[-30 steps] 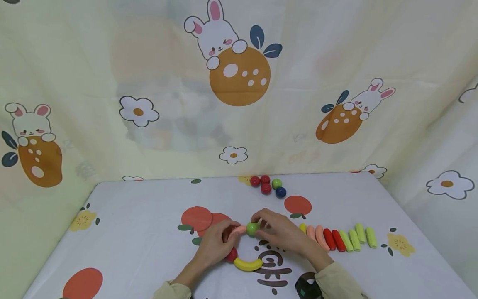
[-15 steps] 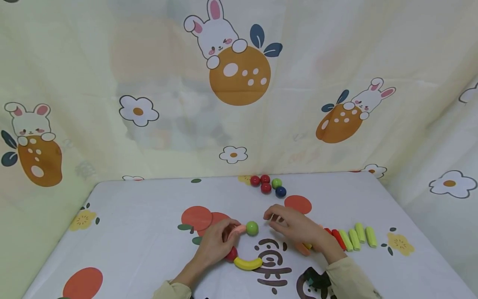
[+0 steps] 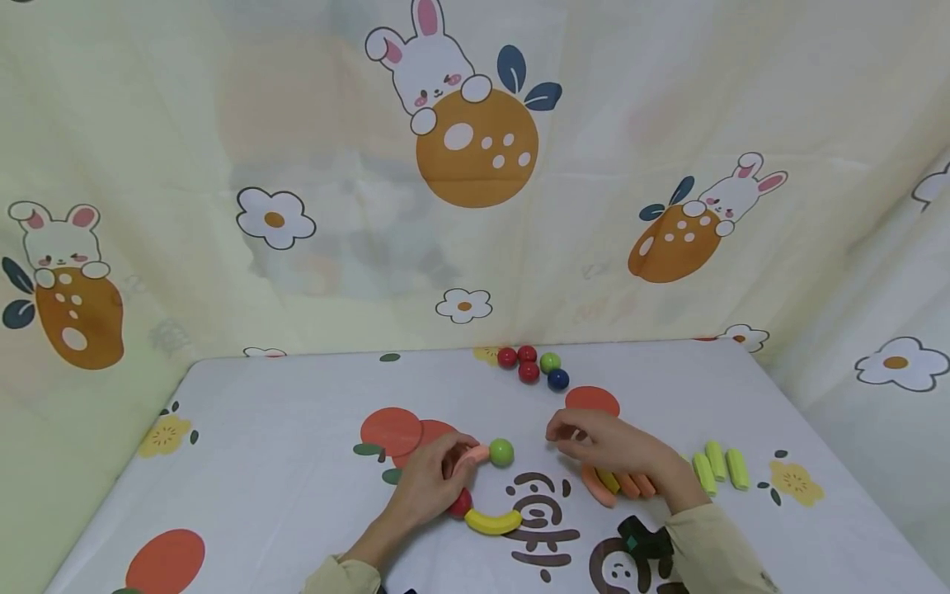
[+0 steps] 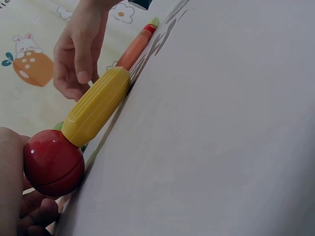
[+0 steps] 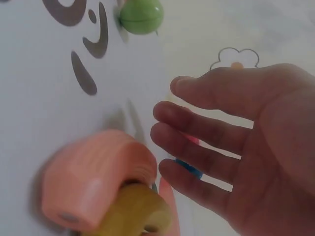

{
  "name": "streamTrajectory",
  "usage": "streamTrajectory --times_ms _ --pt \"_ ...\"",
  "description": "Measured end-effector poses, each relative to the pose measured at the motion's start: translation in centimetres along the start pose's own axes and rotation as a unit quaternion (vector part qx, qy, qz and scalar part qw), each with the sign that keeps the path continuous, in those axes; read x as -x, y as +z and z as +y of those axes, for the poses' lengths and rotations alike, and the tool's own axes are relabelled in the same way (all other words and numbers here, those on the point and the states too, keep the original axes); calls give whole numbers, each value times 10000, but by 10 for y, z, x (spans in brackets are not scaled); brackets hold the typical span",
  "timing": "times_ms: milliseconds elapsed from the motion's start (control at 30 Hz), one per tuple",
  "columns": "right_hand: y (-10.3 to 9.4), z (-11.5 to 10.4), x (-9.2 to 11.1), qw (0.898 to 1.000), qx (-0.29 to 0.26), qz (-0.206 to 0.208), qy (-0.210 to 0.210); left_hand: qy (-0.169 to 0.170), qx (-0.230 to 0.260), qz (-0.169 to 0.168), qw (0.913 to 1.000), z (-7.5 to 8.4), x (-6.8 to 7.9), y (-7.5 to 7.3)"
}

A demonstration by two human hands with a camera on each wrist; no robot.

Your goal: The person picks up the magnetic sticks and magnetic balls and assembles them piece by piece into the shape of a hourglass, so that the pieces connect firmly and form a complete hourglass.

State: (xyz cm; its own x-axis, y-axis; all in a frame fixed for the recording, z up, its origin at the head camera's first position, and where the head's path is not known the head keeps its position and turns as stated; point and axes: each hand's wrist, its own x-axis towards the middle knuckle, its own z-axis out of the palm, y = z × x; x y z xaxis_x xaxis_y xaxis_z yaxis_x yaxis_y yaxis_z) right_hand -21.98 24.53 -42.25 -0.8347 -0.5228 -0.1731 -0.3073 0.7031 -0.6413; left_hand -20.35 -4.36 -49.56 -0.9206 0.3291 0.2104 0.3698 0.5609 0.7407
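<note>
At the middle of the table in the head view, my left hand (image 3: 423, 487) pinches a pink curved stick (image 3: 475, 454) between thumb and fingers. A green ball (image 3: 501, 452) sits at the stick's right end. Below, a red ball (image 3: 460, 503) touches the end of a yellow curved stick (image 3: 494, 523), beside the left palm; the left wrist view shows this red ball (image 4: 54, 162) close up. My right hand (image 3: 612, 445) hovers with loose fingers and holds nothing. Near it lie a pink curved stick (image 5: 93, 182) and a yellow curved stick (image 5: 135, 211).
Several green sticks (image 3: 716, 462) lie at the right, partly hidden by the right forearm. At the back edge stand red balls (image 3: 528, 373), a green ball (image 3: 550, 363) and a dark blue ball (image 3: 558, 379). A printed curtain (image 3: 326, 148) hangs behind the table.
My right hand has let go of the green ball and moved right, over the row of sticks. The left hand keeps its grip and place.
</note>
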Motion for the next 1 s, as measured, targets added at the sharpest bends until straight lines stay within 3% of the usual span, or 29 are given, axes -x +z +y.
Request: streamTrajectory --times_ms 667,1000 --pt "-19 26 11 9974 -352 -507 -383 -51 -67 -4 10000 0 -1 0" --pt "-20 21 14 9915 -798 -1026 -46 -58 -81 -24 9999 1 -1 -1"
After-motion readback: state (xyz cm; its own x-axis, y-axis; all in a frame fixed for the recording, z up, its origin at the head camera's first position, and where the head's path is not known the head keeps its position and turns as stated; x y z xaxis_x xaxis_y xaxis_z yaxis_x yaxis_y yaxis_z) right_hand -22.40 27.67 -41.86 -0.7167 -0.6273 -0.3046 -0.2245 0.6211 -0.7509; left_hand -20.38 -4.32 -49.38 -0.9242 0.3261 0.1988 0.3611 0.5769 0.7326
